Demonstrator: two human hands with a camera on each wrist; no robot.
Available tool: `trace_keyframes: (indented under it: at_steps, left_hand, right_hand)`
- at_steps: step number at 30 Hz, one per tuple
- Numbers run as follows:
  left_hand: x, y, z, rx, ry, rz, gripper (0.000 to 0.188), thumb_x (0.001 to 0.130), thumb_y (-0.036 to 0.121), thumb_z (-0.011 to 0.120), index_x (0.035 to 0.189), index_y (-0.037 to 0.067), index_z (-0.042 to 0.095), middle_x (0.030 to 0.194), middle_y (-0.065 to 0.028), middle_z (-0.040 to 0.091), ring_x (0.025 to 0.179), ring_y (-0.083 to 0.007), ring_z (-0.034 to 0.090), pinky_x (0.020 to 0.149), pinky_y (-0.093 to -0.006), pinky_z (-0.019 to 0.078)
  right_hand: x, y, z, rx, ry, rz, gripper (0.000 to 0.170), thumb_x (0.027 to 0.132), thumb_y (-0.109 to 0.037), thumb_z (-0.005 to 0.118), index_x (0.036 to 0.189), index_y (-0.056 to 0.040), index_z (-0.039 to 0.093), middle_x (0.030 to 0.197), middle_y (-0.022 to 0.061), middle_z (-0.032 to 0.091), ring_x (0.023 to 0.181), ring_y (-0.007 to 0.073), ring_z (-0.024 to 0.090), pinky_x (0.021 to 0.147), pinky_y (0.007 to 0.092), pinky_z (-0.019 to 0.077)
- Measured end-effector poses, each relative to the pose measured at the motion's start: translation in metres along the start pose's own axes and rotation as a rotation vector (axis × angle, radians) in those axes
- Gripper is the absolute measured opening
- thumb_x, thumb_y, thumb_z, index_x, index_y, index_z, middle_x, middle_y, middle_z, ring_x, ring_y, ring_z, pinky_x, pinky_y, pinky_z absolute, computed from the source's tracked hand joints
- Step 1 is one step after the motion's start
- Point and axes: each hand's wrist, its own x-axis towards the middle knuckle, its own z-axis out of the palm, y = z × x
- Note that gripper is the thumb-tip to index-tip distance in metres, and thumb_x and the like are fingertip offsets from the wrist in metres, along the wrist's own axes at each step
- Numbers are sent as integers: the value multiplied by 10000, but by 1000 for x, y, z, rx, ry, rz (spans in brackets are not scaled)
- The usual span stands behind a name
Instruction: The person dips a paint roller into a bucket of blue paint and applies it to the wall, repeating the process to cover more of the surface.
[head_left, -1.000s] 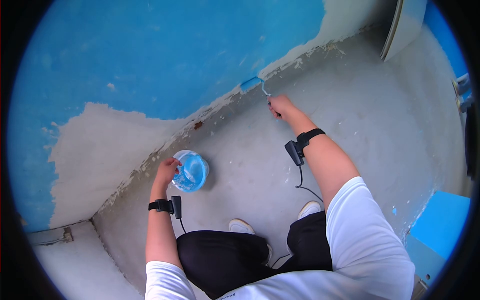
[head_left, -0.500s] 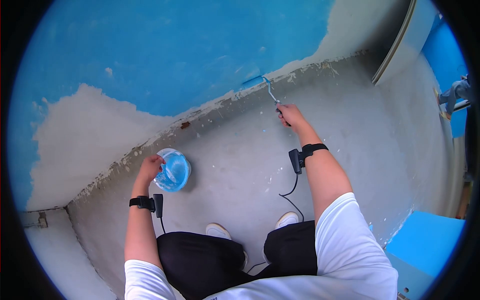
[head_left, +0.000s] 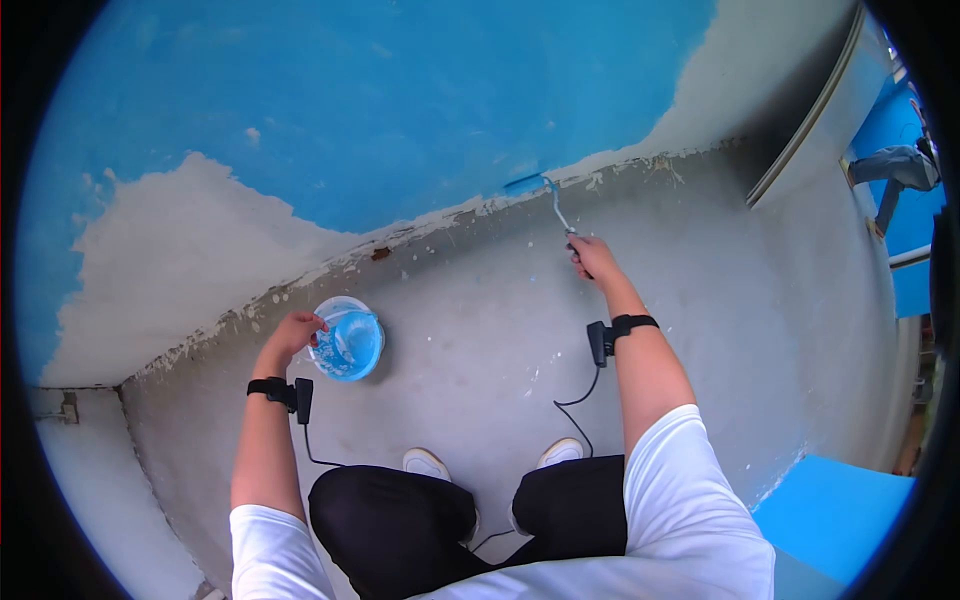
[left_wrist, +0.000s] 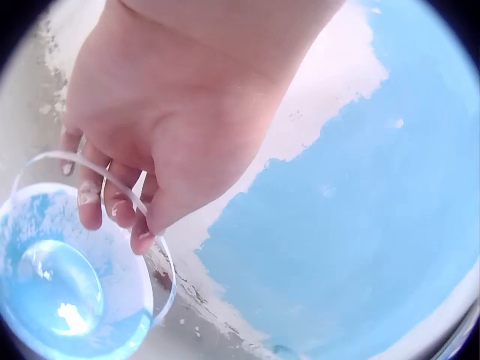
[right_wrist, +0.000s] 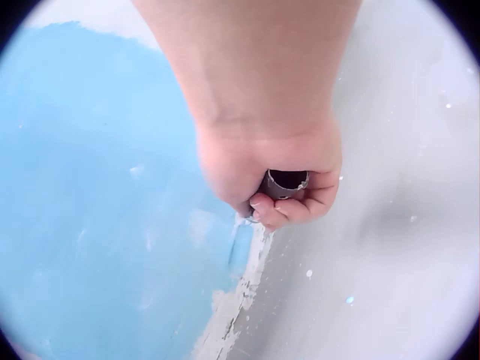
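My right hand (head_left: 597, 259) grips the dark handle (right_wrist: 283, 187) of a paint roller, the fingers wrapped round it. Its bent metal rod (head_left: 557, 206) leads to the blue roller sleeve (head_left: 523, 184), which lies against the painted wall (head_left: 420, 110) just above the floor line. In the left wrist view, my left hand (left_wrist: 169, 135) pinches the thin white bail (left_wrist: 112, 178) of a bucket between thumb and fingers. The translucent bucket (head_left: 380, 345) is smeared with blue paint inside, and some paint shows at its bottom. Paint specks mark the left fingers.
A bare pale patch (head_left: 180, 260) interrupts the blue wall at left. Grey floor (head_left: 480, 320) with paint spots runs along the wall. A curved pale panel (head_left: 815, 120) stands at the far right, with another person's leg (head_left: 893, 165) beyond it. A blue board (head_left: 830, 515) is at lower right.
The head view has shifted. The roller has slid a little to the right along the wall's base. The left hand keeps its hold on the bail. The other person shows more at right.
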Motion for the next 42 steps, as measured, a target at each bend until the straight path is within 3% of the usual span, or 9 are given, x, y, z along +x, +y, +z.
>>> trace_keyframes:
  at_steps: [4,6,10,17,28,30,36,37,42]
  left_hand:
    - [-2,9,-14,36,-123,-47,172,859,149,572,817,54,708,665,-29,616,612,-133,574,635,-294,466]
    - [1,-10,-9,22,-131,57,196,870,177,572,810,41,700,674,-42,627,611,-132,581,617,-299,473]
    - [1,-27,2,37,-9,243,302,922,269,563,803,15,675,679,-56,629,615,-134,582,607,-301,478]
    - [-17,-26,16,80,19,287,292,958,231,536,828,-16,621,699,-54,591,676,-133,519,652,-297,426]
    - [-69,-16,-20,154,-5,251,239,951,198,546,841,-2,614,703,-36,581,704,-105,518,661,-297,435]
    - [-99,-22,-17,170,24,280,239,948,201,553,833,-1,612,679,-37,564,683,-109,509,633,-309,428]
    - [-167,21,-79,137,-19,216,241,913,218,573,862,-11,629,704,-143,615,666,-217,586,642,-366,463]
    - [-199,13,-61,157,38,265,241,910,219,575,872,-11,635,719,-152,627,675,-233,599,650,-372,468]
    - [-283,59,-98,169,20,274,262,900,235,584,895,-13,667,785,-202,665,743,-329,651,681,-408,492]
  right_hand:
    - [-33,-20,-42,12,-12,68,347,968,-376,548,914,-37,599,635,-9,484,461,81,425,424,240,334]
    - [-53,-13,-67,-166,68,11,356,967,-394,548,940,-45,611,642,-18,483,468,70,422,424,232,329]
    - [-95,7,-129,-243,178,-13,352,966,-415,548,953,-70,616,654,-29,482,480,53,416,434,212,324]
    - [-183,50,-189,-109,328,118,317,1001,-372,518,991,-59,570,620,-47,433,467,36,359,422,196,274]
    - [-322,47,-218,-186,428,224,348,1001,-400,514,955,-63,586,618,-35,457,468,50,397,415,209,299]
    - [-351,73,-217,-130,427,181,348,998,-403,516,952,-65,582,612,-33,452,463,54,398,414,210,305]
    - [-448,-31,-210,-94,432,308,275,965,-337,593,868,-87,535,593,-27,463,456,67,416,412,225,314]
    - [-470,7,-211,-51,434,229,266,954,-322,607,852,-85,542,587,-24,471,453,70,420,413,233,314]
    - [-559,-76,-208,-38,396,144,245,920,-288,643,810,-89,554,594,-19,508,487,70,457,437,244,336]
